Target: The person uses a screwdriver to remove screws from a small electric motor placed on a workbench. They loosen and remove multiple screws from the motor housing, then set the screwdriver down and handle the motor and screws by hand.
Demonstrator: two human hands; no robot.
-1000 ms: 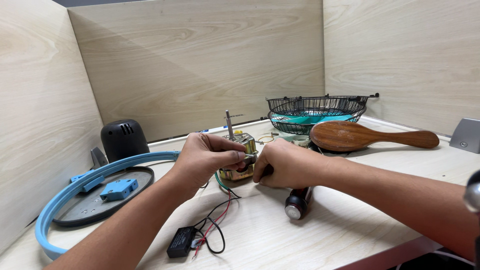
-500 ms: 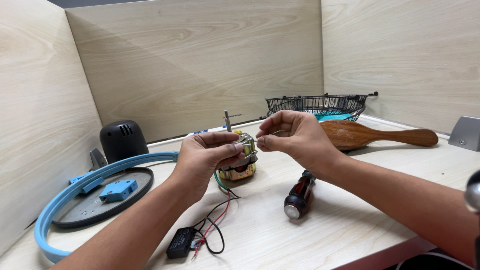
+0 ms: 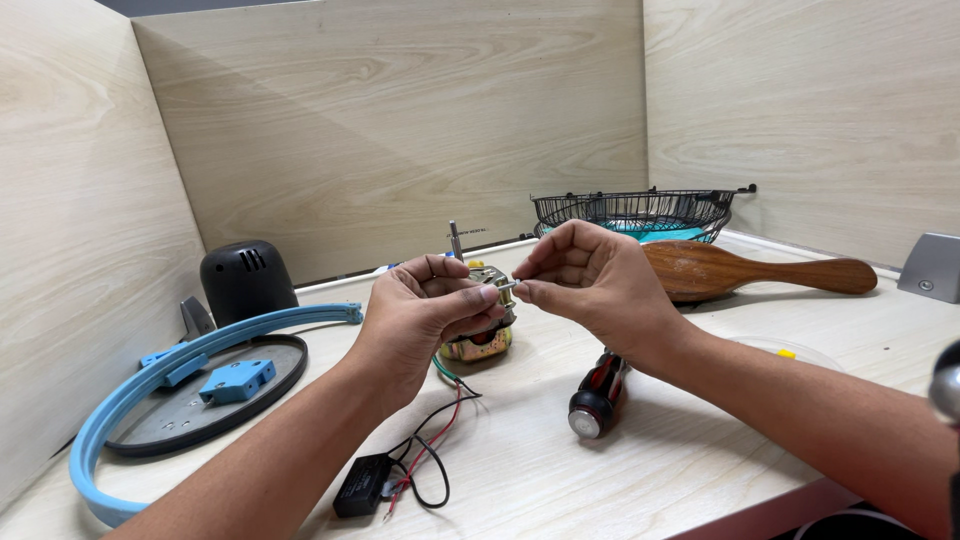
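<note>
The right hand [image 3: 590, 275] pinches a small screw [image 3: 506, 287] at its fingertips, raised just above the motor [image 3: 480, 335] where it can be seen. The left hand [image 3: 425, 315] is closed over the motor, steadying it on the tabletop [image 3: 700, 420]. A screwdriver [image 3: 598, 392] lies right of the motor within reach; wires [image 3: 430, 455] trail toward the camera from it.

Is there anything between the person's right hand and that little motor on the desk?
Nothing visible stands between them. The right hand pinches a small silver part just beside the motor, which the left hand steadies. The screwdriver lies lower on the desk, out of the way.
</note>
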